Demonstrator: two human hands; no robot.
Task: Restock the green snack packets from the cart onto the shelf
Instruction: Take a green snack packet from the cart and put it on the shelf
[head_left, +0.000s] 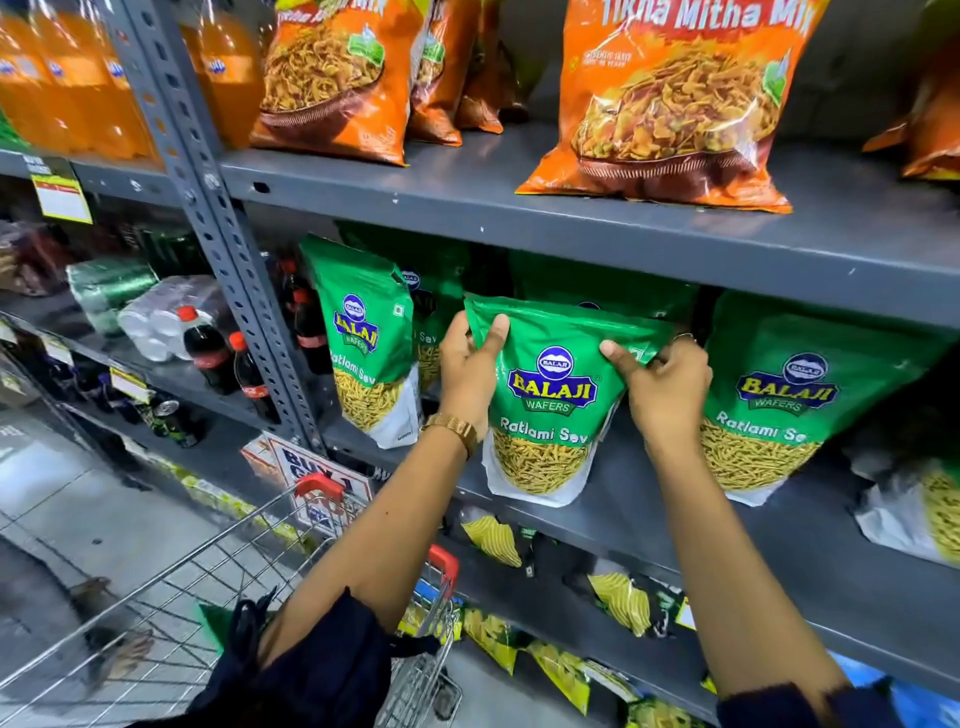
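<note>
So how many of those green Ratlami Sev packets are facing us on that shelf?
3 clearly face front: left packet, middle packet held by left hand and right hand, right packet. More sit partly hidden behind, and one at the far right edge.

My left hand (470, 364) and right hand (662, 387) grip a green snack packet's (553, 415) top corners, upright on the grey shelf (649, 499).

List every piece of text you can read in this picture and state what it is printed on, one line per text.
"BALAJI WAFERS", "Ratlami Sev": green foil snack packet held by the left hand and right hand.
Same words: green packets standing left and right.
"Tikha Mitha Mix", top cut off: orange snack bag.
"BUY", rest hidden: white promotional sign.
Yellow shelf tag: too blurred.
</note>
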